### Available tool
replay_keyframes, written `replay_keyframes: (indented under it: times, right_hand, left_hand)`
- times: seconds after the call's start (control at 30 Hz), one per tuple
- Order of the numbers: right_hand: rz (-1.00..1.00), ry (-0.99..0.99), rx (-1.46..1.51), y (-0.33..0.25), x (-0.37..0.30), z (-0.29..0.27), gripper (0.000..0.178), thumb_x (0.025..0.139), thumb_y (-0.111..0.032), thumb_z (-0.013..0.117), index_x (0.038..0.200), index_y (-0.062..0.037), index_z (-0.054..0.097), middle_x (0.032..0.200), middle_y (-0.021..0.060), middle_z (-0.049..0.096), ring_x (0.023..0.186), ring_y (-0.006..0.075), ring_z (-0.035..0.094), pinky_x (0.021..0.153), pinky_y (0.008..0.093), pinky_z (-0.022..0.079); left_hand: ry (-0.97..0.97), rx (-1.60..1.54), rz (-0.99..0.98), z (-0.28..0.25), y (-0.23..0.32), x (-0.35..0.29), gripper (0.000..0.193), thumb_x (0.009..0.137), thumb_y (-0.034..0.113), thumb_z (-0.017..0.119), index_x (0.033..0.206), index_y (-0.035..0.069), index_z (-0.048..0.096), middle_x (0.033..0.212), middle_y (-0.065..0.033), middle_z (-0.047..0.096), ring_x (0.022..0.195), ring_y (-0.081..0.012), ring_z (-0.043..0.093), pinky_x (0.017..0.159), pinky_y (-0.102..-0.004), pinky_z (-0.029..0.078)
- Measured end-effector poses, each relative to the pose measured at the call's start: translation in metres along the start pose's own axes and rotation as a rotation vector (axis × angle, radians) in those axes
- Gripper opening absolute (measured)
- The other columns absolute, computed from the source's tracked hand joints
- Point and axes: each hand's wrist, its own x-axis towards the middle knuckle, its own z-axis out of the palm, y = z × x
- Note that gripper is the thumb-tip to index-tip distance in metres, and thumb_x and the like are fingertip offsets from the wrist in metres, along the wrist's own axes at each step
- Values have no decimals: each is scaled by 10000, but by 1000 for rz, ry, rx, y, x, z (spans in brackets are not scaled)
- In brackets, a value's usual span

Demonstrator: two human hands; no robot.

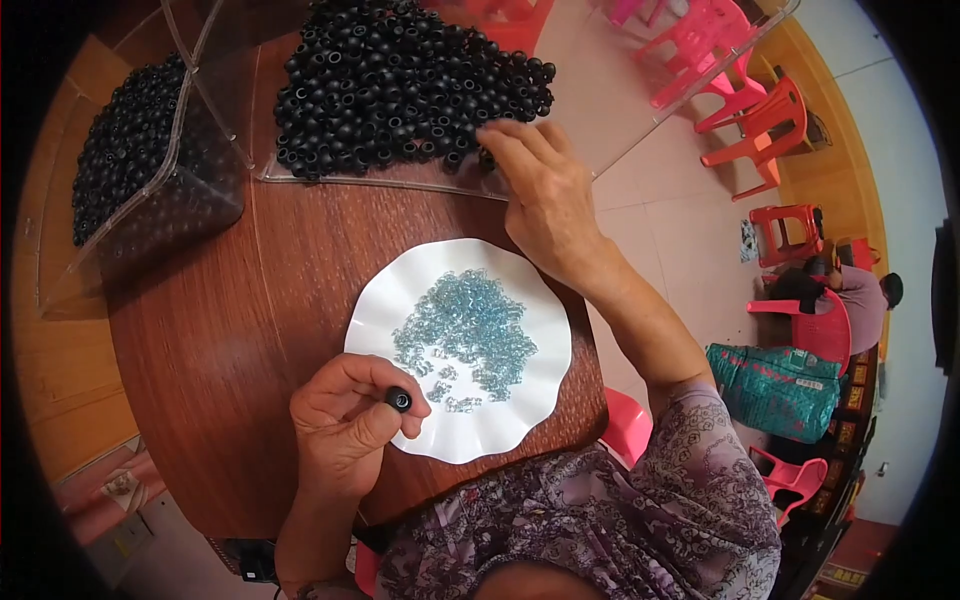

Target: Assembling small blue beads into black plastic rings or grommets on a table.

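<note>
My left hand (345, 415) pinches a small black hollow cap (399, 399) between thumb and fingers, its round opening turned up with a pale ring inside. Beneath and beside it lies a white plate with a wavy rim (545, 350). On the plate is a heap of tiny clear bluish springs or rings (470, 325), too small to tell which. My right hand (550, 195) reaches over the near right edge of a clear plastic bin. Its bent fingers close on a black cap (487, 160) beside the pile of black caps (390, 95); the thumb tip is hidden.
A second clear bin (215, 200) with more black pieces stands at the left of the brown wooden table (240, 310). Pink and red plastic chairs (775, 130) stand on the tiled floor. At the right a person (862, 300) sits near a green sack (775, 390).
</note>
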Motion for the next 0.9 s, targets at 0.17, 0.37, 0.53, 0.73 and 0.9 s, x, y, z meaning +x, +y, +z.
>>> replay_keyframes:
  times: [0.17,0.37,0.53,0.73,0.9]
  right_hand:
    - [-140,-42,-111,8,21,22,387,608,51,558,984,-25,608,1012,76,569,879,272,463,755,378,370]
    - [-114,-208,-254,6,14,15,499,583,103,528,1056,-26,623,1147,78,585,894,255,495,761,354,421]
    - [-117,-92,-203,11,18,18,399,588,56,551,962,-47,644,1027,68,581,857,256,481,731,365,381]
    - [-85,-11,-106,19,32,40,249,603,11,576,810,-80,680,844,98,571,819,271,462,712,379,352]
    - [-3,-83,-262,14,32,33,145,689,-33,641,806,-104,690,825,60,585,798,256,500,712,359,419]
  left_hand:
    - [-3,0,6,-1,0,2,203,802,40,645,923,-86,543,817,-160,613,668,-163,562,642,-265,469]
    - [5,6,-8,-2,1,-1,215,810,64,649,926,-84,546,822,-158,616,673,-159,574,643,-259,475]
    - [-20,20,10,-4,0,1,227,812,88,655,919,-80,546,825,-156,617,677,-156,578,646,-254,478]
    - [-18,-2,-3,-3,0,2,216,808,74,654,918,-78,545,827,-155,617,676,-152,576,649,-253,481]
    - [-3,-6,-13,-4,2,1,195,807,44,644,926,-77,548,827,-154,618,682,-148,579,650,-248,487]
